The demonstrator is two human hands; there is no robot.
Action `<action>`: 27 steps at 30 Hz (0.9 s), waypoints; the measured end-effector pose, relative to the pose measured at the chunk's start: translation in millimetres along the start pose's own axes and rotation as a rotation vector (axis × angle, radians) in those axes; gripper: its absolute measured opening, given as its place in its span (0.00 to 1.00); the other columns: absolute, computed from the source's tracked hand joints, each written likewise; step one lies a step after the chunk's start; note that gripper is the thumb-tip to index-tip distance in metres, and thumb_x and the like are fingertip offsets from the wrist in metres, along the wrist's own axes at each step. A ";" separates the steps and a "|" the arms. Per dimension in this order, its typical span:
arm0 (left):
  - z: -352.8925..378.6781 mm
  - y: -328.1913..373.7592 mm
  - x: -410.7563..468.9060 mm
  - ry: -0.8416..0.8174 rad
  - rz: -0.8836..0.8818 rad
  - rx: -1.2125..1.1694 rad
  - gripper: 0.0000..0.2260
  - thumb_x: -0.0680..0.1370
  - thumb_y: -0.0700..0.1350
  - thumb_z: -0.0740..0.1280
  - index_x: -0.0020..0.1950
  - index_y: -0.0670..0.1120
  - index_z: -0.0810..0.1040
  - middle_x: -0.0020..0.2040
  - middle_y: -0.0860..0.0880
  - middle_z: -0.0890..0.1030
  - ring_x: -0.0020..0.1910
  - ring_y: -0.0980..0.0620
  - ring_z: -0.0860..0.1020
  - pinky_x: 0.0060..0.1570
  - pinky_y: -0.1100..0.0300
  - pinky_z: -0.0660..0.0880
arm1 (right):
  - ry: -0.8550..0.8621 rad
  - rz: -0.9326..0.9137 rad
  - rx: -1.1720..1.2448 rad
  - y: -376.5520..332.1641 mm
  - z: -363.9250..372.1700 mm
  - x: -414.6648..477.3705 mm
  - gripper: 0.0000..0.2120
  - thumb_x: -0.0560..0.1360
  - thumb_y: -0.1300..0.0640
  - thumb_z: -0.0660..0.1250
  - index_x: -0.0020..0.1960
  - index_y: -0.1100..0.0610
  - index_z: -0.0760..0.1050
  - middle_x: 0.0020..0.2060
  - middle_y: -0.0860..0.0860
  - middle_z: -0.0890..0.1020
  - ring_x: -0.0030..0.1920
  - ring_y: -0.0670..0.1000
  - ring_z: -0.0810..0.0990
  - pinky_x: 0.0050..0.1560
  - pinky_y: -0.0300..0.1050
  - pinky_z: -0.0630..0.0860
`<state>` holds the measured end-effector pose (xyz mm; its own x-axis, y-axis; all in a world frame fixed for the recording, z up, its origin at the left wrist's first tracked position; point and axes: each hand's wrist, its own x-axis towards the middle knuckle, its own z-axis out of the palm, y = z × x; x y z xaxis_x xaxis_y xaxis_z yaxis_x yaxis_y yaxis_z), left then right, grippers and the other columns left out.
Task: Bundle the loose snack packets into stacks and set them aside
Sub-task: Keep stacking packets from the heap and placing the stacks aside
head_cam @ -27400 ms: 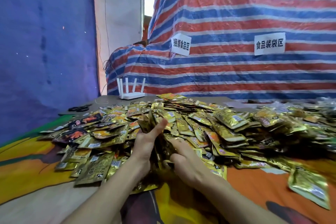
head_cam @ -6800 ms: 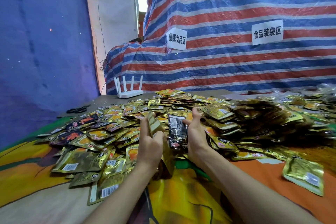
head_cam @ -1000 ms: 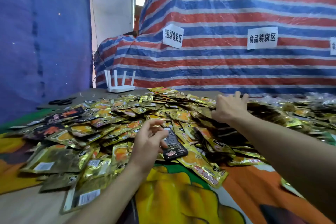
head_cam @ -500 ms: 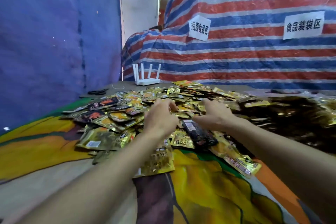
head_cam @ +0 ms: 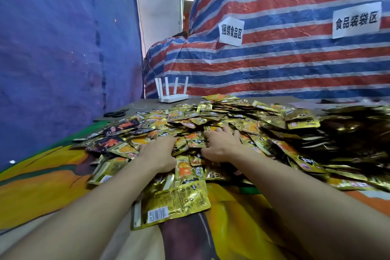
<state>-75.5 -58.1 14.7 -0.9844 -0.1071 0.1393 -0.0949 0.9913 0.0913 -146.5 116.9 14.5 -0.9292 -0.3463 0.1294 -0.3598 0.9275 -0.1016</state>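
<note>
While snack packets [head_cam: 232,120] sprawl in loose heap across table [head_cam: 42,192], left hand [head_cam: 157,154] and right hand [head_cam: 221,145] rest palm-down on near edge. Left: fingers hidden in pile, cannot tell if gripping. Right: fingers splayed flat on packets, holding nothing. Packets likely light, thin, slick foil, floppy; gathered stack probably slides apart. Best square edges, pinch across flat faces near middle, thumb on top.

White router [head_cam: 172,93], black scissors [head_cam: 115,114]
</note>
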 end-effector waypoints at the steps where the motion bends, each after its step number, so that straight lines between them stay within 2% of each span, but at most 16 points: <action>1: -0.6 -1.4 -1.0 0.020 0.019 0.024 0.30 0.74 0.38 0.64 0.76 0.53 0.67 0.72 0.47 0.73 0.69 0.42 0.72 0.65 0.43 0.71 | 0.046 -0.015 -0.033 -2.3 -0.6 -0.9 0.25 0.77 0.48 0.62 0.74 0.51 0.69 0.70 0.58 0.71 0.74 0.61 0.62 0.74 0.68 0.53; 3: -2.0 -6.6 -3.8 0.048 0.039 0.065 0.30 0.76 0.37 0.65 0.77 0.56 0.67 0.72 0.45 0.73 0.69 0.42 0.73 0.63 0.46 0.72 | 0.154 -0.056 -0.070 -6.2 -1.2 -5.7 0.21 0.79 0.52 0.63 0.71 0.51 0.73 0.66 0.55 0.74 0.70 0.60 0.67 0.72 0.67 0.57; 5: -7.0 -12.2 -5.9 0.087 0.037 0.039 0.26 0.79 0.39 0.65 0.75 0.58 0.71 0.72 0.45 0.73 0.66 0.42 0.75 0.61 0.48 0.74 | 0.263 -0.093 -0.035 -7.0 -0.2 -12.1 0.18 0.80 0.56 0.63 0.68 0.49 0.76 0.63 0.53 0.77 0.67 0.59 0.71 0.69 0.65 0.61; 6: -11.3 -14.8 -6.4 0.115 0.030 -0.021 0.22 0.80 0.41 0.65 0.71 0.59 0.75 0.67 0.46 0.77 0.61 0.43 0.78 0.57 0.49 0.75 | 0.312 -0.105 0.006 -6.6 -0.8 -15.1 0.16 0.80 0.56 0.63 0.67 0.48 0.78 0.61 0.52 0.79 0.65 0.59 0.73 0.67 0.63 0.63; 8: -22.3 -17.5 -7.9 0.164 0.018 -0.166 0.14 0.81 0.45 0.66 0.64 0.59 0.81 0.52 0.49 0.82 0.48 0.46 0.80 0.49 0.51 0.76 | 0.403 -0.100 0.113 -3.8 -6.5 -20.3 0.13 0.82 0.54 0.62 0.62 0.47 0.81 0.54 0.50 0.83 0.59 0.58 0.78 0.59 0.55 0.70; 9: -28.4 -17.0 -8.3 0.184 0.021 -0.219 0.11 0.82 0.47 0.66 0.61 0.59 0.83 0.50 0.51 0.83 0.47 0.47 0.79 0.50 0.51 0.77 | 0.434 -0.083 0.166 -1.7 -11.5 -22.3 0.12 0.82 0.52 0.62 0.59 0.48 0.82 0.50 0.50 0.84 0.54 0.57 0.81 0.53 0.52 0.71; 12: -45.4 -7.1 -10.3 0.260 0.027 -0.345 0.08 0.81 0.51 0.67 0.57 0.56 0.84 0.54 0.52 0.83 0.56 0.46 0.79 0.57 0.47 0.76 | 0.487 -0.037 0.362 3.7 -30.3 -27.0 0.11 0.82 0.51 0.62 0.53 0.52 0.83 0.40 0.51 0.84 0.41 0.57 0.81 0.36 0.46 0.70; 14: -52.2 4.4 -11.6 0.340 0.036 -0.447 0.06 0.81 0.52 0.67 0.53 0.57 0.83 0.50 0.52 0.84 0.50 0.48 0.81 0.56 0.47 0.76 | 0.553 -0.017 0.581 6.5 -42.5 -31.1 0.10 0.82 0.55 0.62 0.48 0.55 0.82 0.36 0.52 0.82 0.35 0.55 0.79 0.32 0.47 0.70; 16: -55.9 18.4 -12.9 0.427 0.045 -0.564 0.05 0.82 0.50 0.66 0.50 0.55 0.81 0.46 0.52 0.83 0.42 0.49 0.82 0.54 0.47 0.77 | 0.625 0.021 0.802 11.4 -52.8 -35.7 0.10 0.82 0.57 0.63 0.47 0.57 0.82 0.37 0.54 0.84 0.34 0.54 0.80 0.35 0.54 0.77; 18: -57.8 32.9 -14.2 0.486 0.029 -0.690 0.05 0.83 0.48 0.65 0.55 0.50 0.80 0.47 0.49 0.83 0.45 0.46 0.81 0.54 0.44 0.78 | 0.681 0.079 0.968 18.1 -61.1 -40.5 0.08 0.81 0.59 0.65 0.48 0.58 0.82 0.40 0.55 0.85 0.39 0.54 0.84 0.42 0.57 0.83; 20: -59.0 46.8 -14.6 0.537 0.003 -0.804 0.06 0.83 0.44 0.64 0.58 0.47 0.78 0.51 0.47 0.82 0.49 0.46 0.80 0.54 0.44 0.78 | 0.713 0.124 1.162 26.5 -64.9 -47.0 0.02 0.80 0.61 0.67 0.50 0.57 0.79 0.45 0.54 0.85 0.41 0.50 0.86 0.41 0.52 0.85; 22: -58.2 59.0 -15.8 0.625 -0.048 -0.929 0.07 0.83 0.41 0.63 0.59 0.47 0.77 0.52 0.48 0.80 0.48 0.48 0.79 0.49 0.50 0.79 | 0.720 0.176 1.359 33.8 -64.4 -55.7 0.05 0.80 0.62 0.68 0.52 0.54 0.74 0.48 0.53 0.83 0.41 0.47 0.86 0.37 0.44 0.84; 25: -50.5 70.4 -17.0 0.728 -0.172 -1.160 0.13 0.81 0.34 0.62 0.61 0.49 0.77 0.53 0.51 0.78 0.41 0.60 0.74 0.36 0.64 0.71 | 0.735 0.275 1.470 46.6 -57.6 -69.4 0.09 0.80 0.63 0.67 0.47 0.50 0.72 0.48 0.55 0.84 0.42 0.52 0.86 0.36 0.44 0.83; 27: -42.2 73.7 -16.1 0.718 -0.241 -1.282 0.13 0.81 0.33 0.62 0.59 0.49 0.77 0.56 0.48 0.78 0.38 0.55 0.75 0.32 0.62 0.68 | 0.758 0.306 1.501 54.5 -50.2 -77.8 0.08 0.80 0.64 0.67 0.49 0.51 0.75 0.48 0.56 0.84 0.43 0.54 0.86 0.37 0.46 0.84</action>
<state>-60.4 13.5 60.9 -0.6471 -0.6464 0.4043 0.3262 0.2445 0.9131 -89.6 201.5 48.5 -0.8885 0.3560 0.2895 -0.3593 -0.1473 -0.9215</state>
